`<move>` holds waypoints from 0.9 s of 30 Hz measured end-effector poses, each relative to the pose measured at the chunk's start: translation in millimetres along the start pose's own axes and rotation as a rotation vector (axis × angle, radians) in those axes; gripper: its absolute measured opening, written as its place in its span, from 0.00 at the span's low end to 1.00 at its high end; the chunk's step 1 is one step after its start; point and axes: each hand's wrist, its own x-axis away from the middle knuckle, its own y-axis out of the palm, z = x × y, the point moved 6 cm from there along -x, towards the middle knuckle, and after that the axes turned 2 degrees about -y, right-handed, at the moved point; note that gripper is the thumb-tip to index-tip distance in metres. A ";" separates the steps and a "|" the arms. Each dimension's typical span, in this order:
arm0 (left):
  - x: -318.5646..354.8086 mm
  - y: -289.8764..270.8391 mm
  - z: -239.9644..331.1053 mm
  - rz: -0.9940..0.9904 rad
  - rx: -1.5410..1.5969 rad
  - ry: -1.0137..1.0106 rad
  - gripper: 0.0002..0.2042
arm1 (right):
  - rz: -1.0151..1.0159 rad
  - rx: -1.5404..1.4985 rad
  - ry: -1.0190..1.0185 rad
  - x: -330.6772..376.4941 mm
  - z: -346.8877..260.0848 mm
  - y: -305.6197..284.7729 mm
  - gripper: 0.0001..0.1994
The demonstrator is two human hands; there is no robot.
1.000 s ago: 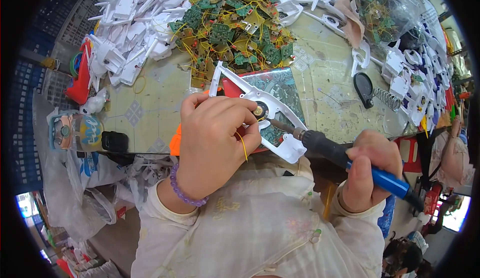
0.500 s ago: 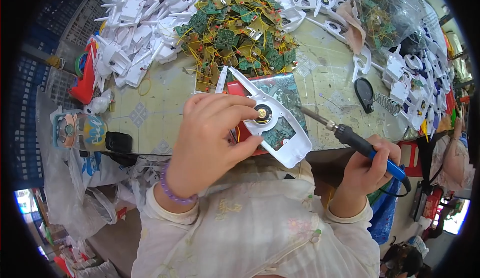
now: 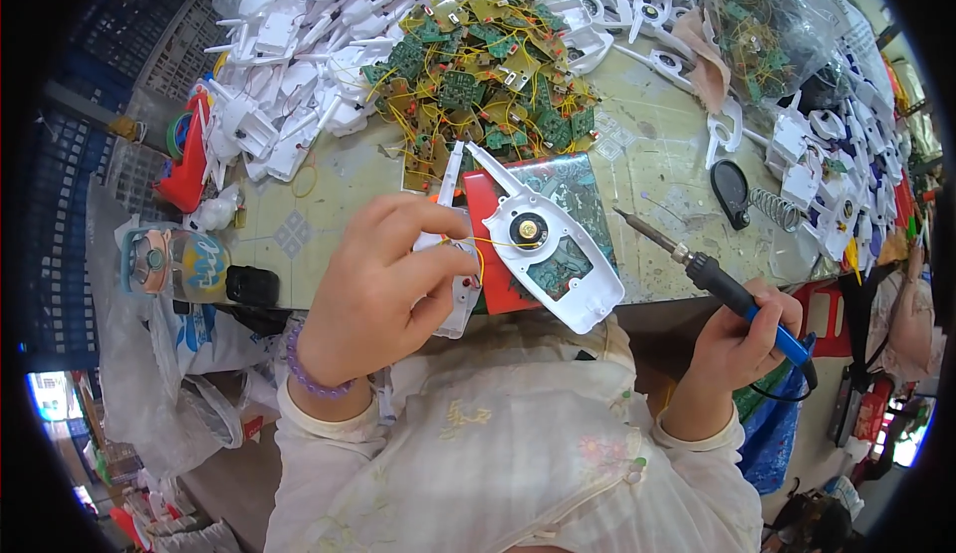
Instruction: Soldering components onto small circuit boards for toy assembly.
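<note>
My left hand [image 3: 383, 279] grips a white plastic shell part [image 3: 451, 254] with thin yellow wires running from it. Beside it lies a second white shell half [image 3: 550, 249] with a small round speaker [image 3: 528, 227] set in it, resting on a red and green board [image 3: 558, 224] at the table's near edge. My right hand [image 3: 742, 339] holds a soldering iron [image 3: 712, 274] by its blue handle. Its tip points up and left, a short way right of the shell and clear of it.
A heap of green circuit boards with yellow wires [image 3: 478, 65] lies behind. White plastic shells [image 3: 299, 75] are piled at the back and right. An iron stand with a coil [image 3: 762, 205], a clear bag of boards [image 3: 767, 25] and a bottle [image 3: 174, 264] are around.
The soldering iron has pulled back from the speaker to the right. My left hand has shifted left, uncovering the shell half with the speaker.
</note>
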 end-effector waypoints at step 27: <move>-5.2 31.4 14.0 0.337 -0.101 -0.157 0.08 | -0.199 -0.067 -0.028 0.1 -14.4 18.9 0.09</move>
